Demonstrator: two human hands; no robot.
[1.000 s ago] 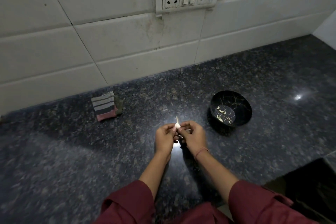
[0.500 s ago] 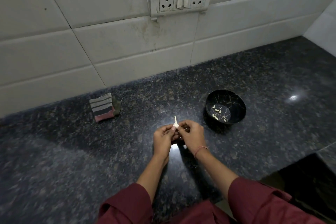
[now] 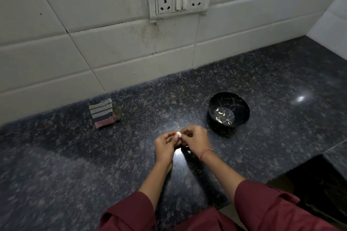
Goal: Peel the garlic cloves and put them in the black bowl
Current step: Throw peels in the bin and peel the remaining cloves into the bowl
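A small white garlic clove [image 3: 178,134] with a thin stalk sticking up is pinched between both hands above the dark granite counter [image 3: 75,165]. My left hand [image 3: 165,145] holds it from the left and my right hand [image 3: 197,141] pinches it from the right, fingers curled. The black bowl [image 3: 238,103] stands on the counter to the right of my hands and holds several peeled cloves [image 3: 222,116].
A folded striped cloth [image 3: 102,115] lies at the back left near the tiled wall. A socket panel [image 3: 180,1] is on the wall above. The counter steps down to a dark recess [image 3: 319,183] at the lower right.
The clove sits lower between my fingertips and its stalk shows less. The camera view has tilted and shifted slightly; my hands stay in the same spot.
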